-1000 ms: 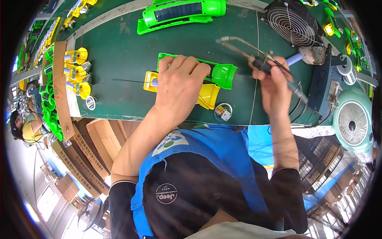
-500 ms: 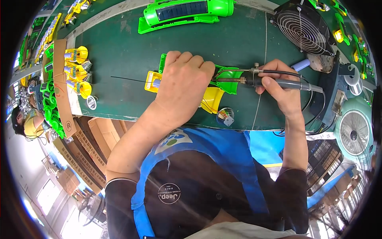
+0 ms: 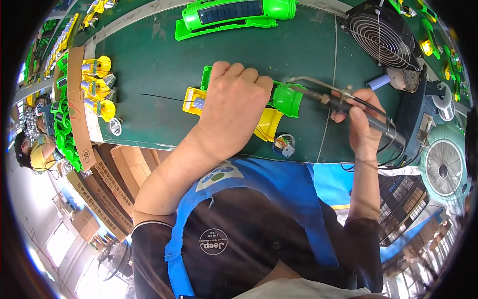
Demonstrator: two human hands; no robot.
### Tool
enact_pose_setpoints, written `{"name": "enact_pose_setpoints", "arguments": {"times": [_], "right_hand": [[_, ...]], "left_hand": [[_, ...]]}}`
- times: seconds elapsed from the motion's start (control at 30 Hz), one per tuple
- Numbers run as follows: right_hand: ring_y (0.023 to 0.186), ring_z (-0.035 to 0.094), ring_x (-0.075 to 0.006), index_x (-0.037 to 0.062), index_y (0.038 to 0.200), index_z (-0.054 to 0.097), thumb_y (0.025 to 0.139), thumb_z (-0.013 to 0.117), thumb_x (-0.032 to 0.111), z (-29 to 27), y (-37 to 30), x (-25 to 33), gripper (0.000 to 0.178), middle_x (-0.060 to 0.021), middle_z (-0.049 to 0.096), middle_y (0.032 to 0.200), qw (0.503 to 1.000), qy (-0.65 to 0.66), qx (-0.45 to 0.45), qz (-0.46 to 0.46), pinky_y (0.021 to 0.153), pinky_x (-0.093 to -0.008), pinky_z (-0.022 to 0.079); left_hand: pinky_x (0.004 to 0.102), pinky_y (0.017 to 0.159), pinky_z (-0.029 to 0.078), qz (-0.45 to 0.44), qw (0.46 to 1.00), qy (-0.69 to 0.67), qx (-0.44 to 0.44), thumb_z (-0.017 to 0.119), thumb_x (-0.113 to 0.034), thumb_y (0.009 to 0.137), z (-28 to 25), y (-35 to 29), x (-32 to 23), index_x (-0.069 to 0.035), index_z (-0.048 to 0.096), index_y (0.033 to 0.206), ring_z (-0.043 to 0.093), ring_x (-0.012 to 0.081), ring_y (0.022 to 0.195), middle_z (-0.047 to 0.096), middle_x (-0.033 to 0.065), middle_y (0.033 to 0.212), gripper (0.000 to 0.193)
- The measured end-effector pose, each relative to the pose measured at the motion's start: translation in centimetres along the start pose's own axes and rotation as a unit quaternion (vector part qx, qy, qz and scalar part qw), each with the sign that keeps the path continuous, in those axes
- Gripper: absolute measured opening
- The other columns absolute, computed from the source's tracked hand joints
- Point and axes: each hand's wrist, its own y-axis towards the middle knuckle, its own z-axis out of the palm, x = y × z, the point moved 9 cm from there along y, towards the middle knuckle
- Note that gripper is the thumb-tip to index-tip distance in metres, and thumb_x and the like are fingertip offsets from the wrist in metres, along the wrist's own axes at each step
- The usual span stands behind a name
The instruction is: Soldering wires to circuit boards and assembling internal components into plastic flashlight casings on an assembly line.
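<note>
Drawn back, the right hand [image 3: 366, 119] pinches a metal-tipped soldering iron [image 3: 337, 103] right of the curved green plastic shell [image 3: 289, 100] beneath the left hand [image 3: 236, 110], grip hidden.

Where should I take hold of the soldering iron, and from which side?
Best by its grey handle, from the right: the blurred metal shaft points left toward the green casing and may be hot, so that end is better avoided. The right hand holds it pencil-style.
</note>
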Motion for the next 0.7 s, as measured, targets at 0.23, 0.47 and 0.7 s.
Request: {"name": "enact_pose_setpoints", "arguments": {"times": [0.23, 0.47, 0.7], "right_hand": [[0.094, 0.061, -0.0236, 0.0008, 0.113, 0.047, 0.09, 0.067, 0.018, 5.2, -1.6, 1.4, 0.034, -0.0171, 0.069, 0.095, 0.974, -0.015, 0.011, -0.226, 0.084, -0.0365, 0.048], [0.09, 0.062, -0.0261, -0.0018, 0.112, 0.048, 0.09, 0.067, 0.017, 6.4, -2.1, 1.2, 0.035, -0.016, 0.068, 0.093, 0.942, -0.127, 0.044, -0.309, 0.08, -0.0356, 0.05], [0.092, 0.064, -0.0193, -0.0012, 0.112, 0.047, 0.093, 0.063, 0.028, 3.3, -1.4, -0.2, 0.038, -0.0133, 0.064, 0.095, 0.982, -0.024, -0.067, -0.172, 0.085, -0.0323, 0.049]], "left_hand": [[0.0358, 0.079, 0.041, 0.001, 1.0, 0.013, 0.003, 0.063, -0.009, 0.077, 0.2, 0.1, 0.0, -0.01, 0.06, 0.074, 0.057, 0.0219, 0.076, 0.057, 0.0033, 0.072, 0.004], [0.0365, 0.078, 0.041, 0.004, 1.0, 0.008, -0.014, 0.062, -0.009, 0.077, 0.2, -0.1, -0.2, -0.01, 0.061, 0.075, 0.057, 0.0224, 0.076, 0.058, 0.003, 0.073, 0.003], [0.0382, 0.079, 0.041, 0.019, 0.997, -0.059, -0.047, 0.064, -0.008, 0.08, -1.0, -1.0, 0.3, -0.009, 0.063, 0.08, 0.057, 0.0237, 0.081, 0.059, 0.0041, 0.079, 0.001]]}}
